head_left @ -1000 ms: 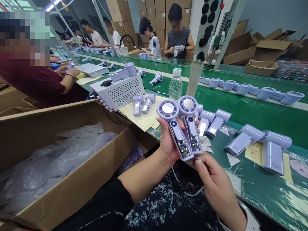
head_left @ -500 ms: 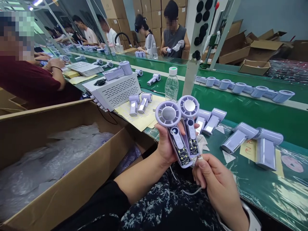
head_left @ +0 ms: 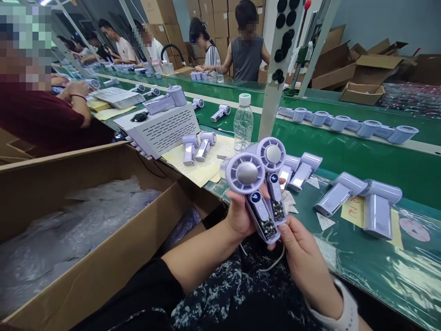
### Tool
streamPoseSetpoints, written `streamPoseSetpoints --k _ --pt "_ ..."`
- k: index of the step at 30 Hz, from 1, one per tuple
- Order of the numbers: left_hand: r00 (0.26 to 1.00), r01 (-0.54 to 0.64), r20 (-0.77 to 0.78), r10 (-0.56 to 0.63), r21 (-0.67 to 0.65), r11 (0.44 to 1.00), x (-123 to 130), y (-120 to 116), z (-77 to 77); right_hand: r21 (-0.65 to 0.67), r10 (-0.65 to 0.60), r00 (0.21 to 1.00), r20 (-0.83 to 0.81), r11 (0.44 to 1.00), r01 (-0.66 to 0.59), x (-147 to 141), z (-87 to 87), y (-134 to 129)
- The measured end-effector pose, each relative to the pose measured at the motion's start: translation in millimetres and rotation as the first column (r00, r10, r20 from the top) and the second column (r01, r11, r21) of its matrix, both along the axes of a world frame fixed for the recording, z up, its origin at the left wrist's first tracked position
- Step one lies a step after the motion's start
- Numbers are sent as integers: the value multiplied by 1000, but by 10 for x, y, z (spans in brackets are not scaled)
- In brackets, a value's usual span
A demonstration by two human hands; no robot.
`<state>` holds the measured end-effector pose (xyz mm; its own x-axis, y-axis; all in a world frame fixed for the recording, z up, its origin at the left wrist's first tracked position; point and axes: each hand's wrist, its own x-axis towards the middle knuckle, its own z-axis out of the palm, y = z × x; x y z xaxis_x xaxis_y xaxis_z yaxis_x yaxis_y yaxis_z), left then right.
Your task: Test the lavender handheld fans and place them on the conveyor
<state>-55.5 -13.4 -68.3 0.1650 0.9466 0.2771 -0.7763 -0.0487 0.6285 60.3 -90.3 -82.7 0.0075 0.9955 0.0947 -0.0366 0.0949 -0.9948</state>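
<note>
Two lilac handheld fans stand side by side in my left hand (head_left: 239, 216), which is closed round their handles. The front fan (head_left: 257, 204) and the rear fan (head_left: 275, 186) both have bare circuit boards in their handles, and digits glow on their small round displays. My right hand (head_left: 299, 246) is closed at the bottom end of the rear fan's handle. A thin white cable (head_left: 274, 265) loops up to its fingers, which hide the plug. Several more fans (head_left: 305, 171) lie just beyond on the green bench.
On my left stands a large open carton (head_left: 86, 271) with clear plastic bags inside. A water bottle (head_left: 243, 122) and a slotted metal box (head_left: 165, 128) stand ahead. Fans line the conveyor (head_left: 344, 138) beyond a white post (head_left: 272, 101). Co-workers sit along the line.
The front fan has tilted, and both displays now show digits. My right hand has closed in against the rear fan's base, covering the plug that showed before. A co-worker opposite has turned.
</note>
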Motion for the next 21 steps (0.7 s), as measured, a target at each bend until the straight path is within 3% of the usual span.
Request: streamPoseSetpoints --k 4,8,9,11,13,15,17,19,21 --pt "1000 22 -5 -22 -67 998 -81 25 74 102 126 987 100 985 -136 238 171 30" --pt "993 -119 -26 117 -99 988 -116 79 183 247 113 972 206 955 -163 438 284 89" --pt "989 -150 -30 148 -109 983 -136 89 195 265 42 962 269 957 -116 478 288 143" --pt "987 -157 -55 152 -83 984 -197 88 185 316 -236 884 402 942 108 533 267 287" --pt "987 -73 -141 70 -14 997 -281 62 133 362 -425 786 449 891 275 535 215 413" --pt "955 89 -287 -75 35 995 -367 38 55 316 -316 875 366 927 203 483 150 447" --pt "899 233 -386 -206 24 972 -429 45 -20 205 -51 981 186 979 12 415 91 382" --pt "893 244 -384 -235 -24 969 -446 82 -74 128 45 999 -4 991 -44 382 57 277" --pt "939 149 -300 -170 -91 985 -412 127 -100 50 14 989 -145 999 -6 408 53 202"
